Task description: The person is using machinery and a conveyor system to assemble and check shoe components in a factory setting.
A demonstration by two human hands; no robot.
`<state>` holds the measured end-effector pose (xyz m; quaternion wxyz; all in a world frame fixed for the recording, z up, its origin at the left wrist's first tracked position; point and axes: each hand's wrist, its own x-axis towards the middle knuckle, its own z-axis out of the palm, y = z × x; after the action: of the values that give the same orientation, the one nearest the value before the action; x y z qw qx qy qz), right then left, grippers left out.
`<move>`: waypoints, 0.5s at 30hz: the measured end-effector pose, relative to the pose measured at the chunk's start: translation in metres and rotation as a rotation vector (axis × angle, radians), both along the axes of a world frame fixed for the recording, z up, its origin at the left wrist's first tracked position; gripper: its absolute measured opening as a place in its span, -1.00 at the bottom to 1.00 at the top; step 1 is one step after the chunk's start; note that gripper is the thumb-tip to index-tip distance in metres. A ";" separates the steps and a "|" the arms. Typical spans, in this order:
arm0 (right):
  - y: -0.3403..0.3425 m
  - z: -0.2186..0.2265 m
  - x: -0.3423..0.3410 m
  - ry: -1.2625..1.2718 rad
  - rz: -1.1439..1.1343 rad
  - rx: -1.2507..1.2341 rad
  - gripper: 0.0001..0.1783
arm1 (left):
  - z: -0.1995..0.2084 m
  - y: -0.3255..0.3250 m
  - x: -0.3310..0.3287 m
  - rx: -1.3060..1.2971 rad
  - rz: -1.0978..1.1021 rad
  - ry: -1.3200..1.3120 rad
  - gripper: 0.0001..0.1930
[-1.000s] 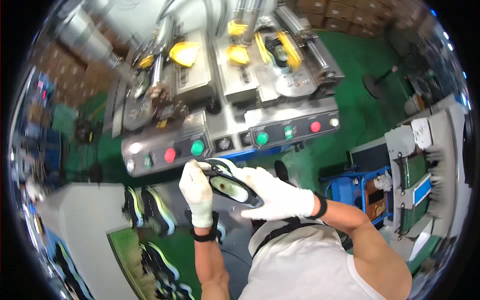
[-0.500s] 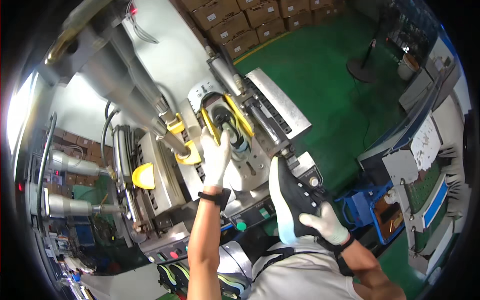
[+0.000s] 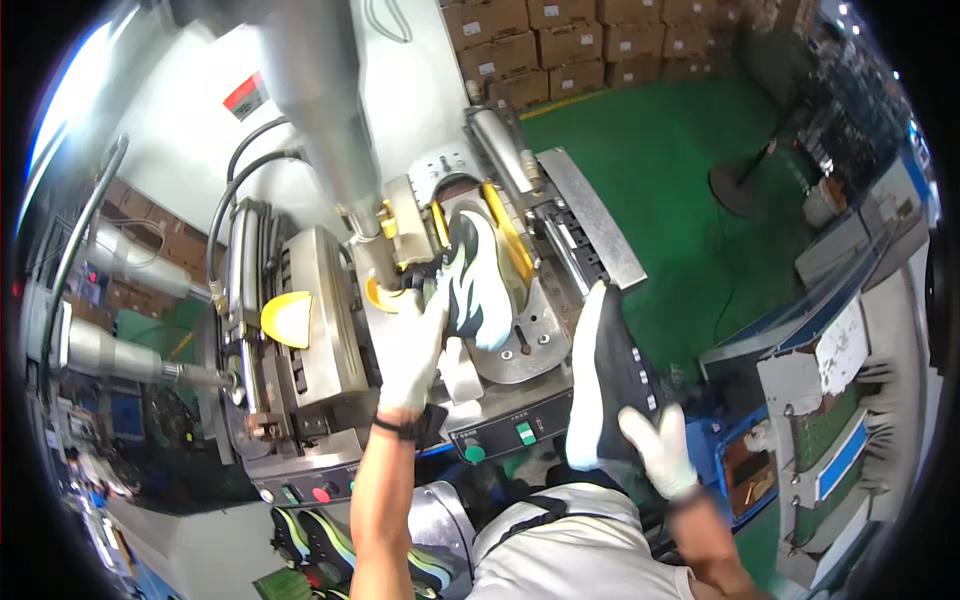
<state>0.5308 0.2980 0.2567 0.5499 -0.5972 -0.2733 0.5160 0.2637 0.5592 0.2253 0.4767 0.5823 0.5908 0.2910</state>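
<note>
My left hand [image 3: 413, 350], in a white glove, grips a sneaker [image 3: 490, 285] over the metal bed of a press machine. The sneaker is tipped so its pale, black-patterned sole shows; my fingers are partly hidden behind it. Yellow pads [image 3: 508, 232] flank the cradle beneath. My right hand [image 3: 662, 450], also gloved, holds a second sneaker [image 3: 622, 385] at the machine's front right corner. This one has a black upper and a pale yellow-to-light-blue sole, toe pointing away from me. Part of that hand's grip is hidden behind the shoe.
Metal cylinders [image 3: 320, 110] hang above the bed. A side block with a yellow pad [image 3: 288, 320] is at the left. The control panel [image 3: 500, 435] runs along the front. More sneakers [image 3: 335, 540] lie lower left. A blue crate [image 3: 708, 445] stands at right; cardboard boxes [image 3: 570, 45] are stacked behind.
The sneaker in the cradle has been taken hold of by my left hand, raised and tipped sole-outward. My right hand keeps the other sneaker. The whole view has shifted.
</note>
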 end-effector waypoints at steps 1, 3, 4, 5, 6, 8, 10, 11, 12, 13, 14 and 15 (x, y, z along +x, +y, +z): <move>0.034 0.008 -0.007 -0.128 0.068 0.166 -0.42 | -0.009 -0.034 -0.037 0.127 -0.011 -0.078 -0.53; 0.107 0.029 -0.019 0.004 0.230 0.057 -0.55 | 0.017 -0.118 -0.072 0.194 0.062 -0.344 -0.43; 0.156 0.017 -0.010 -0.106 0.447 0.027 -0.53 | 0.036 -0.158 -0.094 0.052 0.060 -0.355 -0.43; 0.204 0.011 -0.023 -0.129 0.432 -0.007 -0.48 | 0.047 -0.195 -0.116 -0.035 0.053 -0.371 -0.43; 0.258 -0.045 -0.020 -0.111 0.413 0.133 -0.51 | 0.041 -0.224 -0.133 -0.125 0.111 -0.308 -0.39; 0.345 -0.074 -0.041 -0.637 0.536 -0.048 -0.45 | 0.026 -0.281 -0.167 -0.162 0.086 -0.253 -0.33; 0.396 -0.182 -0.064 -1.391 0.386 -0.039 -0.30 | 0.014 -0.329 -0.191 -0.389 0.181 -0.228 -0.37; 0.396 -0.190 -0.129 -1.482 0.199 -0.176 -0.40 | -0.004 -0.374 -0.200 -0.405 0.385 -0.271 -0.45; 0.414 -0.201 -0.122 -1.532 0.257 -0.115 -0.42 | -0.014 -0.385 -0.203 -0.368 0.439 -0.080 -0.57; 0.419 -0.207 -0.113 -1.296 0.326 0.097 -0.45 | -0.015 -0.419 -0.210 -0.371 0.501 0.126 -0.69; 0.431 -0.209 -0.096 -1.291 0.430 0.061 -0.42 | -0.035 -0.447 -0.225 -0.452 0.531 0.172 -0.60; 0.399 -0.161 -0.138 -1.319 0.607 0.188 -0.42 | -0.061 -0.475 -0.220 -0.393 0.764 0.054 -0.58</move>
<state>0.3930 0.6968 0.0957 0.1528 -0.6321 -0.7442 0.1529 0.0436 0.0842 0.1644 0.4209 0.2272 0.8205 0.3131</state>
